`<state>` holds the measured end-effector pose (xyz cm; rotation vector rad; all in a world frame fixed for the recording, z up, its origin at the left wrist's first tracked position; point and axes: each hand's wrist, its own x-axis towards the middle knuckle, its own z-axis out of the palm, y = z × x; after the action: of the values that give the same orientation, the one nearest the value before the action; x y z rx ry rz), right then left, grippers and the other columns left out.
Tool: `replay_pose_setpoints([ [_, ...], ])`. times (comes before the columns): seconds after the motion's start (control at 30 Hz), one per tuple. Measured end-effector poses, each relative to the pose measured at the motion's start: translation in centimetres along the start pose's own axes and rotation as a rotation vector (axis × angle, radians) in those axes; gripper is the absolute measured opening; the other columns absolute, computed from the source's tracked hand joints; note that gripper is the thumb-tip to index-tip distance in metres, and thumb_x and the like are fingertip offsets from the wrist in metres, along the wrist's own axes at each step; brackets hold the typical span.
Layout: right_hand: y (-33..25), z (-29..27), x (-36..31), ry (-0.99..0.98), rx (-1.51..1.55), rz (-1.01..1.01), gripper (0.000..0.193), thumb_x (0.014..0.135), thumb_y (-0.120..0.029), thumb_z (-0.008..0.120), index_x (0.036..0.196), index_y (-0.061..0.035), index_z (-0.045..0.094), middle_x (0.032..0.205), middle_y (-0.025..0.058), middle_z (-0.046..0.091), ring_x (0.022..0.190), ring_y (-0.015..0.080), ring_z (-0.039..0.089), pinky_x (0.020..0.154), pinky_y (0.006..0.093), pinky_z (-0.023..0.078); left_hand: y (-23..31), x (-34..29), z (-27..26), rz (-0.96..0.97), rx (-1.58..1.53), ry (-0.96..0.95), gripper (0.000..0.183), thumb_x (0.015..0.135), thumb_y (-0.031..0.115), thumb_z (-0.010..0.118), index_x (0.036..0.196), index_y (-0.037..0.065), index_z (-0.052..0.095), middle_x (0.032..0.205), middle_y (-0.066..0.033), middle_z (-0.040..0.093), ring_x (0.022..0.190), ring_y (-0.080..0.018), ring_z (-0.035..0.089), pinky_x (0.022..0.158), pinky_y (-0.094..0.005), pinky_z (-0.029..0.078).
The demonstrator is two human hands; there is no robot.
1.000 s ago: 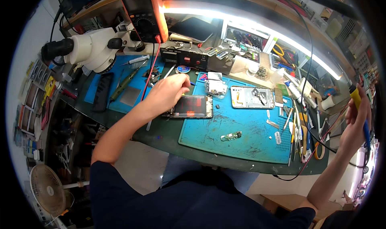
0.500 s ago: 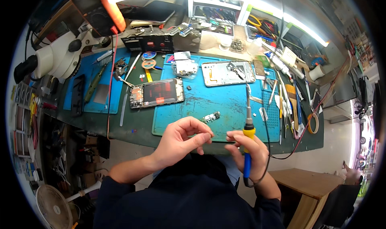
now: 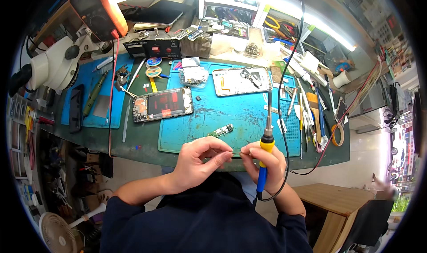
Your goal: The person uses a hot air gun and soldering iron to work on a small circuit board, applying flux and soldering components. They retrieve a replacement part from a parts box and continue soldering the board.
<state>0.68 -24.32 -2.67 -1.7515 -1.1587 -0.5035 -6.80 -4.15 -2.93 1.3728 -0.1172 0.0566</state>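
My right hand (image 3: 270,166) is closed round a soldering iron (image 3: 267,142) with a blue and yellow handle, its metal tip pointing away from me. The thumb and forefinger of that hand are also pressed together. Just to its left, my left hand (image 3: 202,160) makes a pinch; whatever lies between the fingertips, if anything, is too small to make out. Both hands hover at the near edge of the blue work mat (image 3: 249,113), fingertips nearly meeting. A small green circuit board (image 3: 221,131) lies on the mat just beyond my left hand.
An opened phone (image 3: 163,104) lies left of centre, and a pale phone housing (image 3: 233,86) farther back. Tweezers and a brush (image 3: 314,107) crowd the right side. A microscope (image 3: 51,68) stands at left; the iron's black cable (image 3: 287,102) loops past my right hand.
My hands have drawn closer together, and the right thumb and forefinger have closed to a pinch. The soldering iron moved with the right hand. The whole view has shifted slightly.
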Motion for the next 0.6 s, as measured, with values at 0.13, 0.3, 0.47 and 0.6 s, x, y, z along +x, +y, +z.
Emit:
replay_pose_setpoints([
  [0.13,-0.4,0.2,-0.4,0.010,0.073,0.103,0.054,0.077,0.010,0.080,0.124,-0.0050,0.057,0.096,0.0150,0.072,0.080,0.0274,0.073,0.063,0.0331,0.060,0.0,0.6,-0.4,0.250,0.240,0.028,0.013,0.090,-0.005,0.073,0.102,0.000,0.071,0.102,-0.0093,0.072,0.087,-0.0166,0.072,0.074,-0.0282,0.060],
  [0.3,-0.5,0.1,-0.7,-0.002,0.138,0.158,0.058,0.079,0.008,0.081,0.128,-0.0037,0.053,0.100,0.0160,0.071,0.084,0.0263,0.074,0.067,0.0327,0.063,0.2,0.9,-0.6,0.503,0.500,0.084,0.019,0.082,-0.006,0.078,0.099,0.001,0.073,0.097,-0.0095,0.073,0.085,-0.0212,0.072,0.073,-0.0300,0.060],
  [0.47,-0.6,0.4,-0.5,-0.015,0.135,0.147,0.058,0.079,0.008,0.082,0.129,-0.0036,0.054,0.100,0.0159,0.072,0.084,0.0260,0.074,0.066,0.0324,0.062,0.3,1.0,-0.9,0.519,0.532,0.092,0.021,0.081,-0.006,0.079,0.099,0.002,0.073,0.097,-0.0093,0.073,0.084,-0.0218,0.073,0.072,-0.0301,0.060],
  [0.6,-0.7,0.7,0.0,-0.012,0.122,0.130,0.056,0.078,0.008,0.082,0.127,-0.0035,0.056,0.096,0.0153,0.072,0.080,0.0251,0.073,0.064,0.0323,0.059,-0.1,0.8,-1.2,0.463,0.505,0.073,0.022,0.080,-0.006,0.080,0.099,0.001,0.073,0.096,-0.0090,0.073,0.083,-0.0216,0.072,0.071,-0.0301,0.059],
])
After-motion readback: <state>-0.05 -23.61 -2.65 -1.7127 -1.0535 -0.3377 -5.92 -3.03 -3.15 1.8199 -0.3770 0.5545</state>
